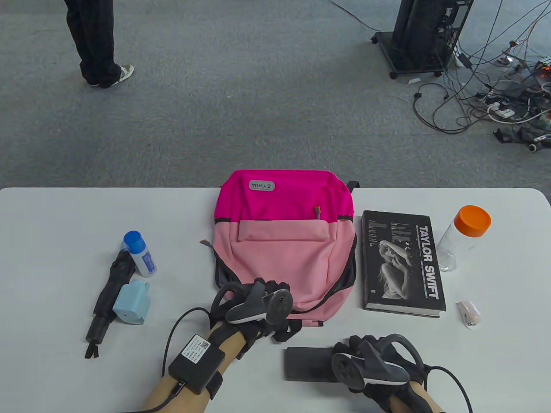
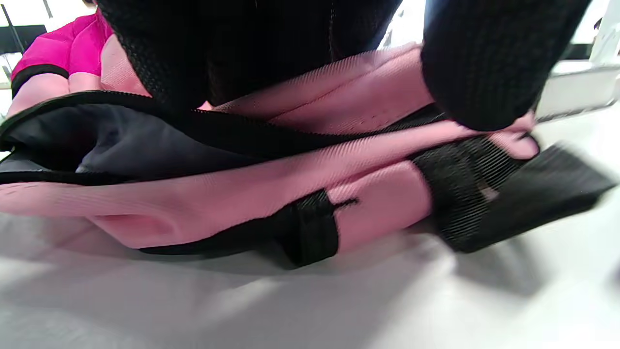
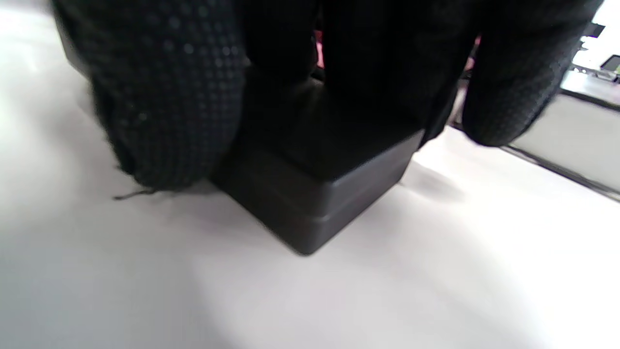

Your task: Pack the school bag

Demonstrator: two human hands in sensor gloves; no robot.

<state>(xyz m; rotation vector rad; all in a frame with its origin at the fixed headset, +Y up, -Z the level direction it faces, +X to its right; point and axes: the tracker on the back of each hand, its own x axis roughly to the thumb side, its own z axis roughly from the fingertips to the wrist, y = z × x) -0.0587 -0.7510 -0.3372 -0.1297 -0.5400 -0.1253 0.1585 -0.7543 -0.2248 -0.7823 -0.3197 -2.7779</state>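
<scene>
Backpack opening is what the next move hangs on, I reckon. Going left to right: a folded black umbrella [image 1: 107,292], a small white bottle with a blue cap [image 1: 140,254] and a pale blue box-shaped gadget [image 1: 132,302] sit off to the left on the white worktop [image 1: 51,241]. The left hand [image 1: 258,312] has its fingers curled on the near edge of the pink fabric backpack [image 1: 284,241], holding the unzipped mouth, which faces the person; the bag's long axis runs away from them. Just right of that, the right hand [image 1: 366,365] is clamped over a flat black rectangular case [image 1: 306,364], long axis left-to-right, lying just in front of the opening and apart from it. So the case probably goes up and left into the mouth. Further right: a black hardback book [image 1: 402,263], a clear jar with an orange lid [image 1: 464,236], a small pinkish-white clip-like thing [image 1: 468,314].
</scene>
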